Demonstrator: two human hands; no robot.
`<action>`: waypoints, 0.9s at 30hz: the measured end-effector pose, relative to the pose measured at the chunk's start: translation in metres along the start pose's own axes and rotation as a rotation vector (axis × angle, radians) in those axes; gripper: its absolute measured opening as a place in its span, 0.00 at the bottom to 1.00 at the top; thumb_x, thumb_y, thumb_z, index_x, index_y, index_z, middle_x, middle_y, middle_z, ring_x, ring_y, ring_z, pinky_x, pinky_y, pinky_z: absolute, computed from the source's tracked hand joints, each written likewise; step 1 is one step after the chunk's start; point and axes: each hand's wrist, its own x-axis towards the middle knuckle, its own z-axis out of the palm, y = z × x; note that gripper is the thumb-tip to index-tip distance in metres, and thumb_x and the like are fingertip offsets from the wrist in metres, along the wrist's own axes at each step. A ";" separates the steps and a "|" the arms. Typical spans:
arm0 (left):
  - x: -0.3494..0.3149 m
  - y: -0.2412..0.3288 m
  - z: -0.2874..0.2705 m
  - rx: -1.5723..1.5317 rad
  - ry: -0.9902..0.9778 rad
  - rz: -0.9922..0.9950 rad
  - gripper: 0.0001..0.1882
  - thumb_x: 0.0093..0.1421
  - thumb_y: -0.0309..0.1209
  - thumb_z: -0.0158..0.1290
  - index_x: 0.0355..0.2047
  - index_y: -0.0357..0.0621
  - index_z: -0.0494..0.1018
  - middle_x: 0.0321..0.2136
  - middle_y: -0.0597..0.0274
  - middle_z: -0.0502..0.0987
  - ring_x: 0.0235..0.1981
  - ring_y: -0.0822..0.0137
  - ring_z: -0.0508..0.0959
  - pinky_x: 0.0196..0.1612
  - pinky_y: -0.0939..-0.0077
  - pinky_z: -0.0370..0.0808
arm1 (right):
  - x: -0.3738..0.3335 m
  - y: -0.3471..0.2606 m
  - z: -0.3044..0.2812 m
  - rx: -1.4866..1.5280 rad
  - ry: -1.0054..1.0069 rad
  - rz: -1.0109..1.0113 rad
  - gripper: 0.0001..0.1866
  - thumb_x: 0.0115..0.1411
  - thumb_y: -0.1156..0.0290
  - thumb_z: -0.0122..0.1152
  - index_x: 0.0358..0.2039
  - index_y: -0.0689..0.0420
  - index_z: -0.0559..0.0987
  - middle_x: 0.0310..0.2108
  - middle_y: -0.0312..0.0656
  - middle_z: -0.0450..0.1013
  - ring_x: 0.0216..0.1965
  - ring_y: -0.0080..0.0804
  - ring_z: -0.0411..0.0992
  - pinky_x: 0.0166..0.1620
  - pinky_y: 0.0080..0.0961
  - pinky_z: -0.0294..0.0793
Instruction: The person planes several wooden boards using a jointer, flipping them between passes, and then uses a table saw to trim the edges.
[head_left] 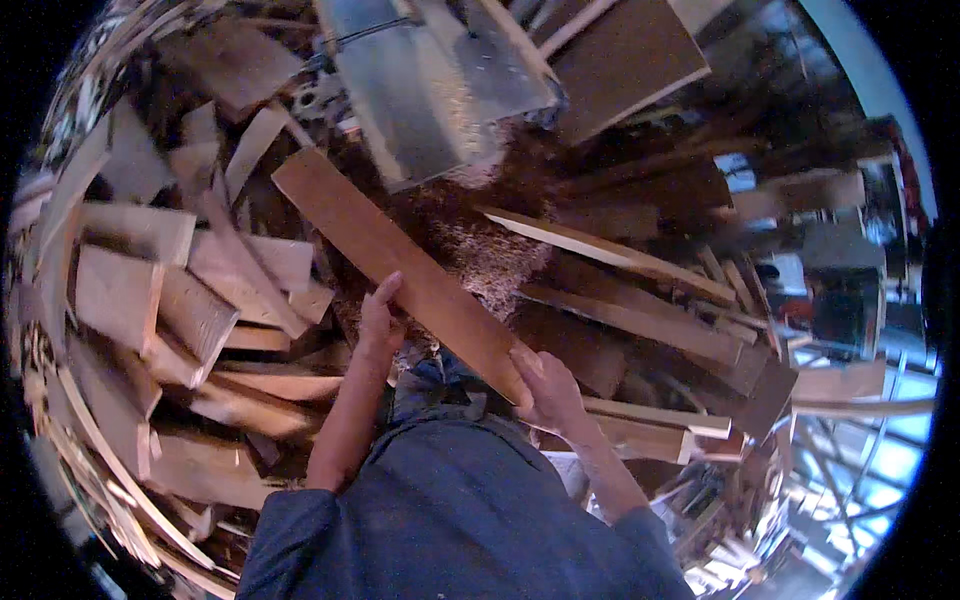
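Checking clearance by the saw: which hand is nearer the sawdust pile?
Left. The left hand grips the board's edge just beside the sawdust pile; the right hand holds the board's near end, farther back.

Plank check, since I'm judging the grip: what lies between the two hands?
Only the plank itself: the head view shows bare wood between left hand and right hand.

Smooth matt reddish-brown wooden board (400, 265) in my bare left hand (378, 318) and right hand (545, 385), dull grey metal sheet (420, 85) dusted pale, loose fibrous sawdust (490, 255), rough pale offcuts (190, 300) of wood, my matt blue cloth shirt (460, 520)
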 end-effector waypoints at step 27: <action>0.113 0.031 0.116 2.017 0.032 0.901 0.41 0.64 0.56 0.50 0.62 0.30 0.61 0.65 0.31 0.52 0.69 0.33 0.46 0.68 0.40 0.46 | 0.111 -0.008 0.021 -0.017 -0.063 0.304 0.47 0.54 0.51 0.67 0.71 0.39 0.55 0.64 0.66 0.54 0.63 0.61 0.57 0.64 0.52 0.59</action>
